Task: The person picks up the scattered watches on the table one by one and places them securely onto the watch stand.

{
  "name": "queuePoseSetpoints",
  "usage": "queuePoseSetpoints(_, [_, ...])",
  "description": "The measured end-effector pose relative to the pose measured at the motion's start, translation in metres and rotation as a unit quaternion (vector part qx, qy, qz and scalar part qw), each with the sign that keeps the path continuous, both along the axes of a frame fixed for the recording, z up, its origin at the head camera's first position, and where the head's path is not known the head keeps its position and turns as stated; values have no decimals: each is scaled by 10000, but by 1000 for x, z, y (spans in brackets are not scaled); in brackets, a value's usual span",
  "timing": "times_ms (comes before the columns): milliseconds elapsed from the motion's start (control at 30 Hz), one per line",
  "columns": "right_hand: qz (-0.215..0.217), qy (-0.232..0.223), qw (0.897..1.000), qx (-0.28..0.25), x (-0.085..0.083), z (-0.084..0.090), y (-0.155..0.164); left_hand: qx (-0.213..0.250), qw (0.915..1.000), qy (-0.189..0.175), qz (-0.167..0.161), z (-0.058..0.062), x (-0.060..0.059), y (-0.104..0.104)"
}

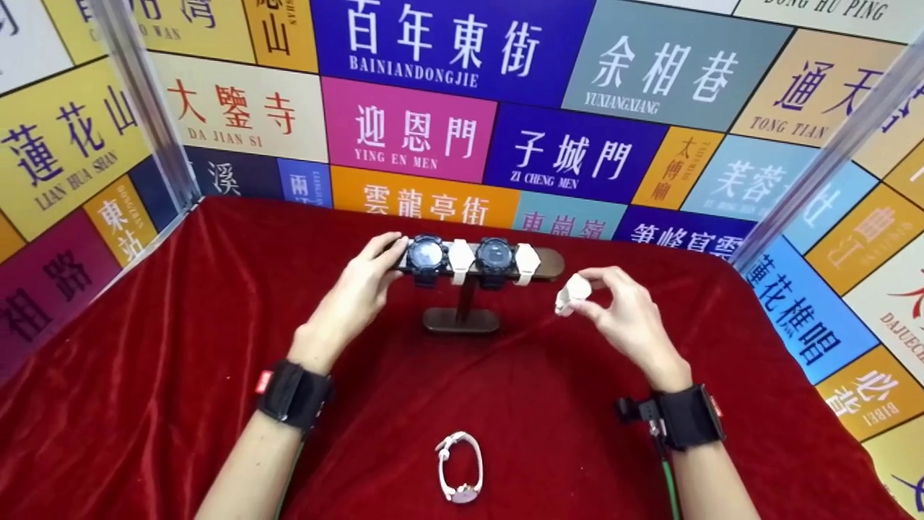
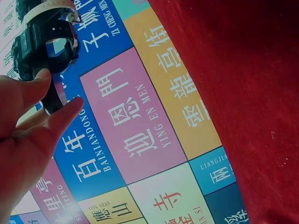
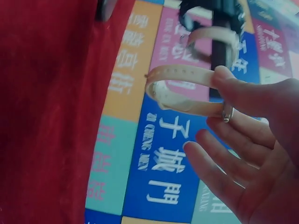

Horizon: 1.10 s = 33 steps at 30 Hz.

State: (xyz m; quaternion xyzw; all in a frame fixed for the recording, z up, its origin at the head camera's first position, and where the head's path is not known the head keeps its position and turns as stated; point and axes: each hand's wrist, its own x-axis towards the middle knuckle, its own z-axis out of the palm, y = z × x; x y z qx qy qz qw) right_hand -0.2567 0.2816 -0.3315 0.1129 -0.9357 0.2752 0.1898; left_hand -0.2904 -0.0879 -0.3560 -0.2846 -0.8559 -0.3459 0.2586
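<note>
A dark watch stand (image 1: pixel 462 318) stands mid-table on the red cloth. Its bar carries two black watches (image 1: pixel 426 256) and two white ones (image 1: pixel 527 263), set alternately. My left hand (image 1: pixel 372 263) reaches the bar's left end. In the left wrist view its thumb (image 2: pixel 32 86) and forefinger bracket the strap of the leftmost black watch (image 2: pixel 44 42). To the right of the stand, my right hand (image 1: pixel 581 303) pinches a white watch (image 1: pixel 574 292) in the air. The right wrist view shows its white watch band (image 3: pixel 182 91) held between thumb and forefinger, with the other fingers spread.
Another white watch (image 1: pixel 460 469) lies buckled on the red cloth (image 1: pixel 144 375) near the front edge. Colourful sign panels (image 1: pixel 408 130) wall the table at the back and sides. Metal posts (image 1: pixel 144 108) stand at the back corners. Both wrists wear black straps.
</note>
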Motion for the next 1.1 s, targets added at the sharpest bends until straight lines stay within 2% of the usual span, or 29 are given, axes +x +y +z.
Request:
queuePoseSetpoints(267, [161, 368, 9992, 46, -17, 14, 3, -45, 10000, 21, -41, -1, -3, 4])
queuePoseSetpoints(533, [597, 460, 9968, 261, -33, 12, 0, -77, 9999, 57, -83, -3, -3, 5])
queuePoseSetpoints(900, [1019, 470, 9930, 377, -43, 19, -3, -94, 9999, -99, 32, -1, -2, 1])
queuePoseSetpoints(1100, [1048, 719, 9906, 498, -44, 18, -9, -121, 9999, -93, 65, -1, -1, -1])
